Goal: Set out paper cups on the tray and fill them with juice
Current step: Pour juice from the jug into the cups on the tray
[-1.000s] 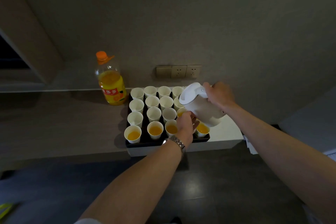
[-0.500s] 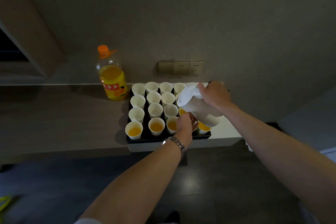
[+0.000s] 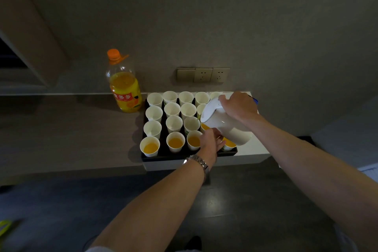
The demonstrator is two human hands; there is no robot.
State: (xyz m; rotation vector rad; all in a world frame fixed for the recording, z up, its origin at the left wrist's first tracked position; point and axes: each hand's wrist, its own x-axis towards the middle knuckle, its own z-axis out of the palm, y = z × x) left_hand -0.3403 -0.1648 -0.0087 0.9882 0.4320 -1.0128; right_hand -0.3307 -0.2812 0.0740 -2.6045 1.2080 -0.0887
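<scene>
Head view: paper cups (image 3: pixel 174 123) stand in rows on a black tray (image 3: pixel 163 157); the near row holds orange juice, those behind look empty. A white jug (image 3: pixel 225 124), gripped at its handle by the right hand (image 3: pixel 238 106), tilts spout down and leftward over the tray's right side. The left hand (image 3: pixel 210 141) curls around a near-row cup beneath it. A juice bottle (image 3: pixel 123 85) stands upright left of the tray on the grey counter (image 3: pixel 71 129), below wall sockets (image 3: pixel 203 75).

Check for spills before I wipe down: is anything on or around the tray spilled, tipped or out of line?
Nothing stands out. The paper cups stand upright in rows on the black tray, no juice shows outside them, and the juice bottle stands capped beside it.
</scene>
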